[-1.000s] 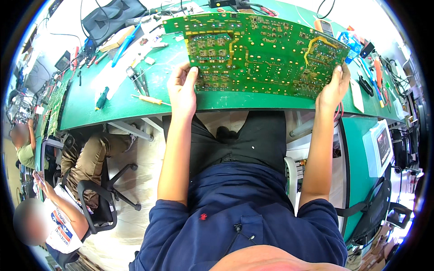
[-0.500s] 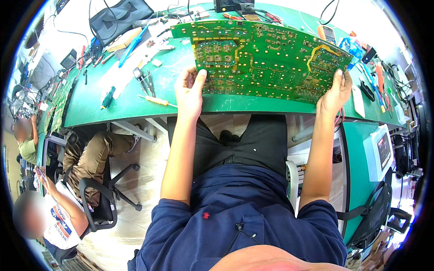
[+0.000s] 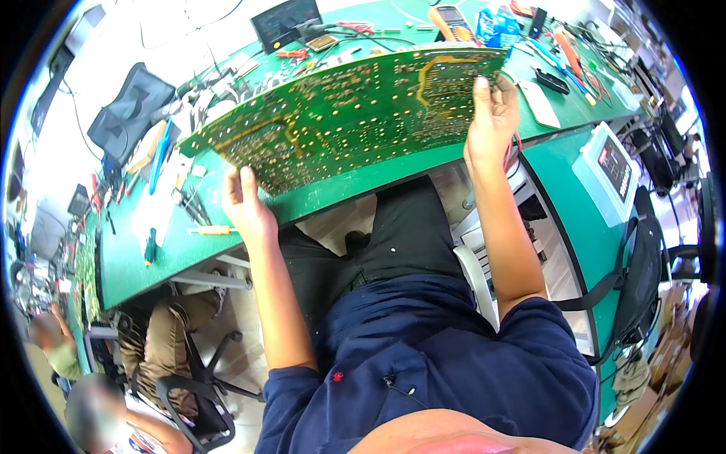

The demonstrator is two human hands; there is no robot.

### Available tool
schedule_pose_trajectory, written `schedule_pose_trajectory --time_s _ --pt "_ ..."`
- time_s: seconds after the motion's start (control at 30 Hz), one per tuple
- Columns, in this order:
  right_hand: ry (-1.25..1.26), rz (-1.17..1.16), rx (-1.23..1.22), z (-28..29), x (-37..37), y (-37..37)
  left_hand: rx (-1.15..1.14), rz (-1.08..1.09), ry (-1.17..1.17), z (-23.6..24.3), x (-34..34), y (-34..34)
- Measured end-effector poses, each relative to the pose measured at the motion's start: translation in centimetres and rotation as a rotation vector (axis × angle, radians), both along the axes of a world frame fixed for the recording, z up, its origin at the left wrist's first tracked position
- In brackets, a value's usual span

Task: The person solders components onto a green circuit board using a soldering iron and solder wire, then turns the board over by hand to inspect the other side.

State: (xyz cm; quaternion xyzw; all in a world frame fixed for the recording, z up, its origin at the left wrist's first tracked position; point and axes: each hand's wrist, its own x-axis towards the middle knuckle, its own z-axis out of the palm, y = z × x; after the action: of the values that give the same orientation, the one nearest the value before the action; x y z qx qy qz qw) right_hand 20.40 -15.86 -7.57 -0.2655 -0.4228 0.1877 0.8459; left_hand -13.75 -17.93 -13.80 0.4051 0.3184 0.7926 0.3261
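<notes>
A large green printed circuit board is held up over the near part of the workbench, its face of solder points and gold traces turned toward me. My left hand grips the lower left edge, thumb at the front. At the right end, my right hand pinches the edge, its thumb on the face and its fingers partly behind. The board's left end sits lower in view than the right. Below and left of my left hand lies a yellow-handled tool on the green workbench.
A green-handled screwdriver and a blue tool lie left. Behind the board are an orange multimeter and a dark screen. A clear plastic case and black bag are at right. Another person sits lower left.
The whole view has turned, so the bench edge now slopes up to the right. The board appears tilted, its left end lower and its face narrower. Both hands keep their hold.
</notes>
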Motion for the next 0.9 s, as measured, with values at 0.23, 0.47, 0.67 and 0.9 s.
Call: schedule_pose_trajectory --time_s 0.23,0.47,0.67,0.9 --pt "0.010 0.077 -0.052 0.5 0.8 -1.1 -0.160 0.360 0.158 2.2 3.1 -3.9" --pt "0.028 0.014 -0.064 0.9 0.7 -1.9 -0.217 -0.220 -0.150 4.1 7.0 -11.1" --pt "-0.014 0.010 -0.174 0.9 1.0 -3.6 -0.215 -0.649 -0.412 6.2 8.6 -12.5" --pt "-0.116 -0.074 -0.087 1.6 1.0 -5.9 -0.225 -0.810 -0.526 8.0 10.1 -13.2"
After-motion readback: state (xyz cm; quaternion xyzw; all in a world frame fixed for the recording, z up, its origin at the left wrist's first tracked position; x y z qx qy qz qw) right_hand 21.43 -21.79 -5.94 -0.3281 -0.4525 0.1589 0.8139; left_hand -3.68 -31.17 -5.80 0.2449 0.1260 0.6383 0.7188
